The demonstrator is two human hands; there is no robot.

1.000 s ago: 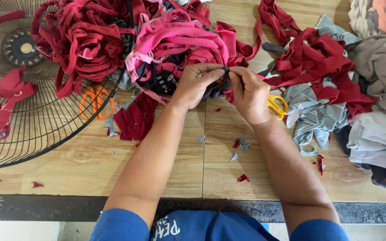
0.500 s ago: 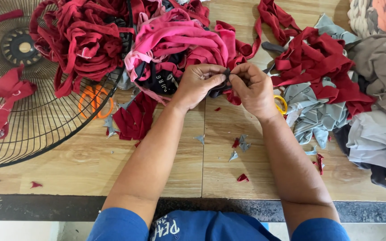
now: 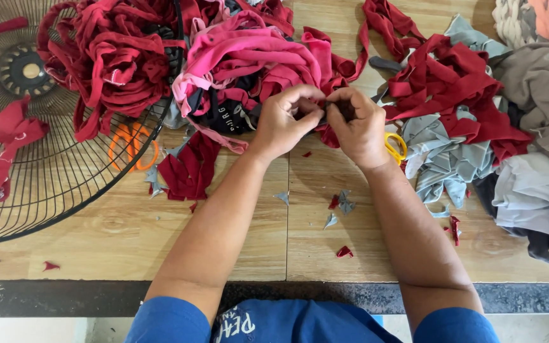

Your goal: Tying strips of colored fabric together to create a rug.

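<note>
Strip in hand: a dark red fabric strip (image 3: 329,130) sat pinched between both hands, just in front of the pink and red fabric heap (image 3: 255,57).
Left hand (image 3: 286,121): fingers curled tight on the strip's near end.
Right hand (image 3: 358,124): closed on the same strip, knuckles touching the left.
Beside the right wrist: yellow scissors (image 3: 394,147), partly hidden.
Further left: orange scissors (image 3: 133,145) under the black fan grille (image 3: 46,184).
Tabletop: wooden table (image 3: 236,248) dotted with small scraps (image 3: 341,203).
Right side: grey and red cloth pile (image 3: 478,127).

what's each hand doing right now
Left hand: shut on a dark red cloth strip.
Right hand: shut on the same strip.
</note>
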